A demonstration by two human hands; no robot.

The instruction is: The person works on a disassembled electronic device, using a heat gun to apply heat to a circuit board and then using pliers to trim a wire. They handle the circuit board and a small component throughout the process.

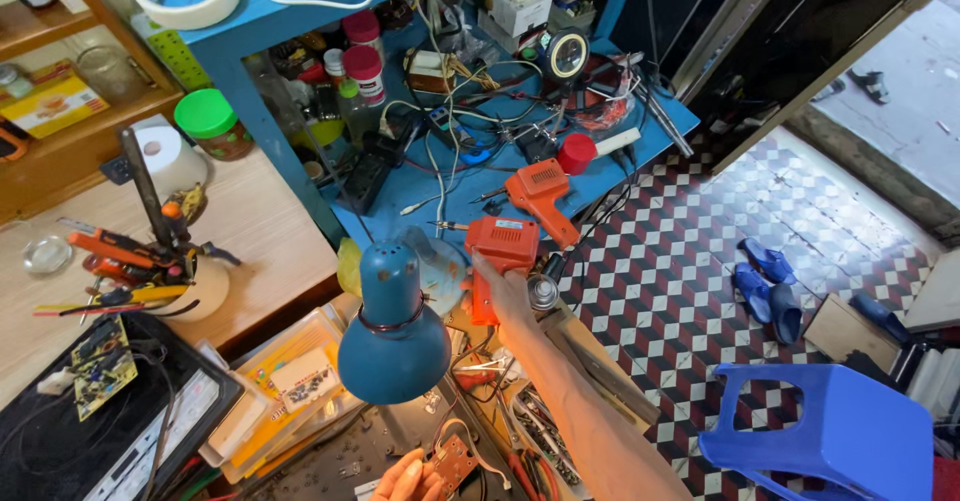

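Note:
My right hand (505, 294) is stretched forward and grips the handle of an orange pistol-shaped soldering gun (500, 246) over the blue bench, its thin tip pointing left. A second orange soldering gun (540, 193) lies just beyond it. At the bottom edge my left hand (402, 481) holds a small brown circuit board (452, 461) by its corner. A teal desk lamp shade (392, 336) hangs between the two hands and hides part of the bench beneath it.
Tangled cables, jars, a black power strip (365, 176) and a round magnifier lamp (567, 56) crowd the blue bench (640, 111). A cup of hand tools (185, 286) stands at left. A blue plastic chair (850, 436) and sandals (765, 281) sit on the checkered floor.

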